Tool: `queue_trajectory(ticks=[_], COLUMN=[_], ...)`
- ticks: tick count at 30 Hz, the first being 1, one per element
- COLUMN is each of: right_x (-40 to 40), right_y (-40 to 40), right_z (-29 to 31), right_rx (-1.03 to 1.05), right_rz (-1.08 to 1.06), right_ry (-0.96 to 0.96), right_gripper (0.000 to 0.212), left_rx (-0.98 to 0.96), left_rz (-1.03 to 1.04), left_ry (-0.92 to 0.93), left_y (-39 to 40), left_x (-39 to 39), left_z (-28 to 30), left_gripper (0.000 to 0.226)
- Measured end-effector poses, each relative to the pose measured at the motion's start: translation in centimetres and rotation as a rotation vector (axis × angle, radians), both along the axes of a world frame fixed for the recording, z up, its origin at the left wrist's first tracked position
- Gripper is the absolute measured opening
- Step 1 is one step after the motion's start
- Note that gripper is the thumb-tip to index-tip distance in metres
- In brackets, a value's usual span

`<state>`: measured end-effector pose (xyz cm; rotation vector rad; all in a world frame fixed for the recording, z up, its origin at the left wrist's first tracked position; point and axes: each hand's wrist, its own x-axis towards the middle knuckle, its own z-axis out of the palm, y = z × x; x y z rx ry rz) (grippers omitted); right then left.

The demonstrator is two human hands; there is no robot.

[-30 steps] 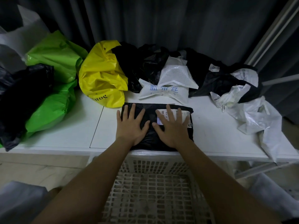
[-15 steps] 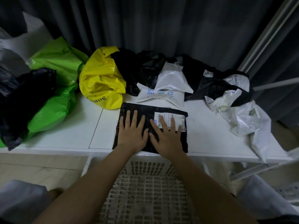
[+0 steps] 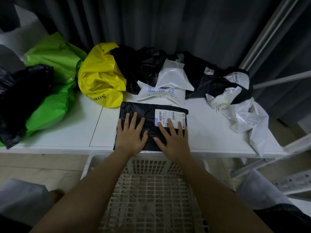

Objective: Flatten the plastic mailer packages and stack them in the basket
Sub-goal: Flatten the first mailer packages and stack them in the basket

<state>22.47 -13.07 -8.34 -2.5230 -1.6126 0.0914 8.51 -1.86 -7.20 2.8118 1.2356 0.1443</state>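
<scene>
A white table (image 3: 70, 132) runs across the view, with a thin dark seam crossing its top from front to back left of centre. Behind it hangs a dark grey curtain (image 3: 168, 22) in vertical folds. On the right stands a pale metal frame (image 3: 272, 31) of slanted bars (a perforated strip lies low beside it). The floor (image 3: 30, 167) below the table's front edge is light, perhaps tiled. A blurred grey cloth shape (image 3: 20, 199) fills the lower left corner.
</scene>
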Motion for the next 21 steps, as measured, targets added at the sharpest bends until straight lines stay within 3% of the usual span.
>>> queue_trajectory(ticks=[4,8,10,13,21], right_x=[-0.2,0.0,-0.2,-0.1,3.7], right_y=[0.1,0.8,0.4,-1.3,-6.9], right_z=[1.0,4.0,6.0,8.0,10.9], right_rx=[-0.095,-0.315,-0.318,-0.173,0.113], right_rz=[0.0,0.015,0.078,0.17,0.058], right_ry=[0.025,-0.047,-0.093,-0.123,0.045], right_gripper=[0.083,0.065,0.057,0.038,0.033], left_rx=[-0.009,0.01,-0.019,-0.049,0.019], left_rz=[0.047,0.108,0.127,0.077,-0.051], left_ry=[0.221,0.414,0.441,0.366,0.091], left_y=[-0.5,-1.2,-1.9,-3.5,-7.4], left_x=[0.5,1.7,2.3,2.9,4.5], left_z=[1.1,4.0,5.3,7.3,10.6], left_gripper=[0.065,0.063,0.061,0.05,0.026])
